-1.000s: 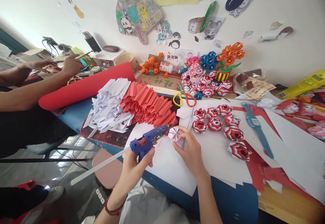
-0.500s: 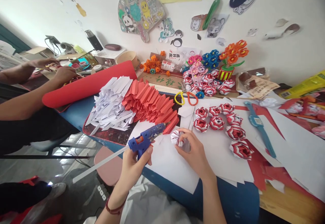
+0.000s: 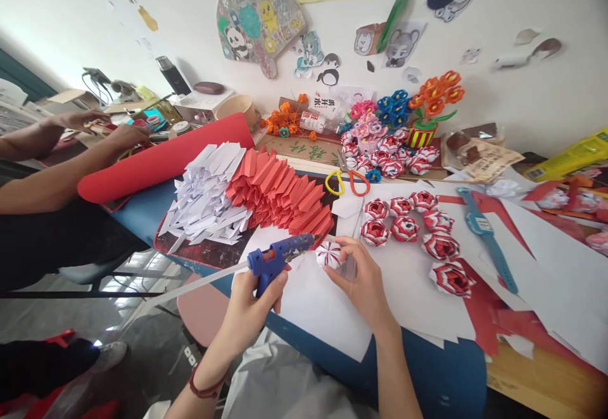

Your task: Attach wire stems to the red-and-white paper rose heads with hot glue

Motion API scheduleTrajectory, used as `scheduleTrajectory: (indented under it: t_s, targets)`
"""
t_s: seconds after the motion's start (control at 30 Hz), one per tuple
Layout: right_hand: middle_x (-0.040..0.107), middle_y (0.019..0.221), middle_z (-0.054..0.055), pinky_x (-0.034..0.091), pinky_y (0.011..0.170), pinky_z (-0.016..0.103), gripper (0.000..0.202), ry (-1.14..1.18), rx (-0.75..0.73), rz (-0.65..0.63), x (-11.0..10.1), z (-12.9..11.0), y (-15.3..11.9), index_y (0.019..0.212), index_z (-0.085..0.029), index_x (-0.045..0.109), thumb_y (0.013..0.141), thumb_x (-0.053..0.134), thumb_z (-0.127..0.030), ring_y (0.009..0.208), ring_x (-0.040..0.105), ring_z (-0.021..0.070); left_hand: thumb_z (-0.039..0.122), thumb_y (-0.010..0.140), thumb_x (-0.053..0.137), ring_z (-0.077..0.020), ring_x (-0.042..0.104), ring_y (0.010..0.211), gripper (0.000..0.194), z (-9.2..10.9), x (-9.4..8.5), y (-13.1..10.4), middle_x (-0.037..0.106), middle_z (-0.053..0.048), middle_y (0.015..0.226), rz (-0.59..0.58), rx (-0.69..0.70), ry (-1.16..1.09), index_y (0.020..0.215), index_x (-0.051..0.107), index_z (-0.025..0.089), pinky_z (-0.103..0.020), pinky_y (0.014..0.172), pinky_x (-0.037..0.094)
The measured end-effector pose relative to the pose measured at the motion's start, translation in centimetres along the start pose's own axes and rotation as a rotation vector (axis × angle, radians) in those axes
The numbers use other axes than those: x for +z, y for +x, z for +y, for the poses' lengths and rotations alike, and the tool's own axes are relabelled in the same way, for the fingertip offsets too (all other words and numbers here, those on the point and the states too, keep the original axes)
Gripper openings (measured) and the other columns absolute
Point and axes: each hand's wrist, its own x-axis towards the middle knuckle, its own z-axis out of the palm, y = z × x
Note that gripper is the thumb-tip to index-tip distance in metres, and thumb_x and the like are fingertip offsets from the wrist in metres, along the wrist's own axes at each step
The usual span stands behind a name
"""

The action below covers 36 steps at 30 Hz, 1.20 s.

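My left hand [image 3: 259, 299] is closed round the handle of a blue hot glue gun [image 3: 272, 261], with a long pale glue stick [image 3: 199, 289] trailing from its back end. Between the thumb and fingers of my right hand [image 3: 360, 276] is a red and white paper flower [image 3: 329, 254], its pleated underside showing. The gun's nozzle points right, close to the flower; I cannot tell whether they touch. Beyond the gun lie rows of folded red paper pieces [image 3: 280, 191] and folded white paper pieces [image 3: 209, 194]. Several finished paper flowers [image 3: 405, 229] rest right of my right hand.
Yellow and orange handled scissors [image 3: 346, 183] lie behind the flowers. A blue watch [image 3: 487, 232] lies on white sheets [image 3: 546, 280] at the right. A red roll [image 3: 166, 159] stretches across the left, beside another person's arms [image 3: 71, 172]. Pipe-cleaner flowers [image 3: 434, 96] stand by the wall.
The glue gun has tilted more level and moved slightly right, its nozzle closer to the flower. My right hand has turned the flower so its underside faces up more.
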Motion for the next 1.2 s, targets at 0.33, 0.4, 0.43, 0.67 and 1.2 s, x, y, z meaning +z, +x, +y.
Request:
scheduleTrajectory:
  t_s: [0.33,0.4,0.43,0.67,1.2]
  targets:
    - [0.060,0.135,0.006,0.042,0.105,0.040,0.018,0.099,-0.022,-0.173,-1.1,0.0,0.6,0.084,-0.025,0.044,0.088,0.060,-0.019,0.124,0.058,0.0221,0.049,0.089,0.062,-0.0102,0.045,0.035,0.036,-0.8,-0.6,-0.3,0.047,0.005,0.042,-0.100,-0.078,0.165,0.077,0.067,0.015,-0.021,0.038,0.031]
    - [0.059,0.136,0.007,0.042,0.107,0.041,0.017,0.106,-0.036,-0.159,-0.9,0.4,0.5,0.084,-0.025,0.043,0.089,0.059,-0.019,0.129,0.055,0.0224,0.046,0.090,0.061,-0.0095,0.043,0.037,0.035,-0.7,-0.5,-0.3,0.045,0.005,0.043,-0.091,-0.031,0.238,0.075,0.066,0.015,-0.021,0.038,0.029]
    - [0.058,0.137,0.008,0.041,0.107,0.041,0.017,0.103,-0.049,-0.147,-0.9,0.5,0.5,0.085,-0.025,0.043,0.089,0.059,-0.019,0.131,0.054,0.0226,0.044,0.091,0.060,-0.0094,0.042,0.038,0.034,-0.5,-0.5,-0.4,0.045,0.005,0.044,-0.086,-0.003,0.275,0.074,0.065,0.015,-0.021,0.039,0.029]
    - [0.058,0.136,0.010,0.043,0.105,0.042,0.017,0.065,-0.072,-0.122,-0.9,0.6,0.3,0.086,-0.025,0.044,0.090,0.060,-0.018,0.130,0.054,0.0237,0.041,0.086,0.068,-0.0084,0.042,0.046,0.029,1.0,0.1,-1.5,0.051,0.004,0.052,0.018,0.097,0.246,0.073,0.066,0.015,-0.021,0.045,0.032]
    - [0.062,0.128,0.007,0.046,0.106,0.040,0.007,0.022,-0.176,0.078,-0.9,0.8,0.0,0.096,-0.024,0.061,0.091,0.061,-0.018,0.122,0.060,0.0213,0.053,0.098,0.046,-0.0093,0.044,0.040,0.046,0.1,3.0,-0.3,0.045,0.005,0.046,-0.220,-0.092,-0.531,0.095,0.064,0.011,-0.022,0.045,0.034]
